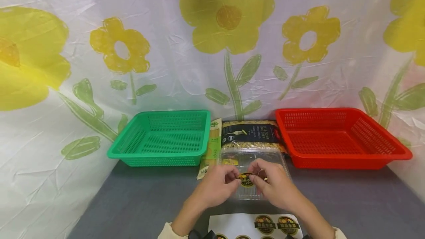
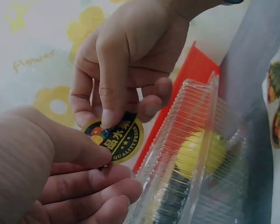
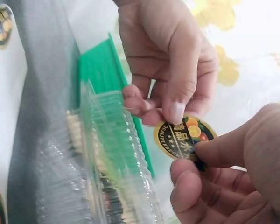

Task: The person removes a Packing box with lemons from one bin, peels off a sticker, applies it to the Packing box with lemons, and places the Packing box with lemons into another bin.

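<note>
A round black-and-gold fruit sticker (image 1: 246, 180) is stretched between both hands above a clear ribbed plastic box (image 1: 245, 196). At its left edge the left hand (image 1: 216, 186) pinches it between thumb and fingers. Thumb and fingers of the right hand (image 1: 278, 186) pinch the opposite edge. In the left wrist view the printed face of the sticker (image 2: 130, 142) shows Chinese characters, fruit and stars. Something yellow (image 2: 200, 154) shows in or through the box; which, I cannot tell.
A white sheet with several such stickers (image 1: 265, 224) lies at the front edge. Behind the box are a dark pasta bag (image 1: 250, 132) and a green-and-tan packet (image 1: 214, 145). A green basket (image 1: 157, 160) stands left, a red basket (image 1: 338, 162) right, before a flowered curtain (image 1: 159, 28).
</note>
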The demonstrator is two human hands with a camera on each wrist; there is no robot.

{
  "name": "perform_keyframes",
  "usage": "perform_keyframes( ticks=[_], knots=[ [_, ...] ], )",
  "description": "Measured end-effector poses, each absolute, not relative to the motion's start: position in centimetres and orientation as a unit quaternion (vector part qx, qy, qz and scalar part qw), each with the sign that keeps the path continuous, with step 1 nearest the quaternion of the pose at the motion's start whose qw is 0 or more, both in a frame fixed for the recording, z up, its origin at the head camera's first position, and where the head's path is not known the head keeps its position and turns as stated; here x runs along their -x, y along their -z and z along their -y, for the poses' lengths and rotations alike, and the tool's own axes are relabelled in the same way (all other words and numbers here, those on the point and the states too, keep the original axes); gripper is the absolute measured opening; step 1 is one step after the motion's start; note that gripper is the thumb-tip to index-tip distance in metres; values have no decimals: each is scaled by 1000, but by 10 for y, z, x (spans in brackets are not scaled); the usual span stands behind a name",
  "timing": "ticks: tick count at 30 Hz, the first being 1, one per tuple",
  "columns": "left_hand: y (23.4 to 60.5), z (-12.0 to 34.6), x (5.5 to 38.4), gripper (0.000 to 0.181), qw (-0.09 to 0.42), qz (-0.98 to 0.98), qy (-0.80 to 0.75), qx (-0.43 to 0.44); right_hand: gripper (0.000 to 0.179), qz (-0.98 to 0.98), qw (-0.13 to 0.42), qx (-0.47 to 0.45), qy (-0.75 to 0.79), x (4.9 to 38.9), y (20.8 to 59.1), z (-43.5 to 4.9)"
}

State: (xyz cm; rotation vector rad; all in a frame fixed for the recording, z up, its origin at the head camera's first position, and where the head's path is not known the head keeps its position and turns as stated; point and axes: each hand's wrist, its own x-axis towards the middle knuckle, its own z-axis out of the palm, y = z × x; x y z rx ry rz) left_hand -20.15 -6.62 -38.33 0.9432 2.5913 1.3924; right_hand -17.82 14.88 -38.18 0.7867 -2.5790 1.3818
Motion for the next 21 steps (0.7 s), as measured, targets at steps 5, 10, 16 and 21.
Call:
perform_keyframes(
  ticks=[5,10,16,21],
  knots=[
    [384,58,210,8,-17,-849,-448,-279,11,857,53,-212,-467,191,380,-151],
    [389,47,221,9,-56,-860,-435,-262,14,857,86,-180,-475,203,383,-154],
    [406,36,230,7,-86,-876,-405,-248,15,864,138,-141,-463,211,394,-160],
    [412,32,233,5,-108,-892,-370,-237,12,876,146,-124,-443,217,400,-160]
  ],
)
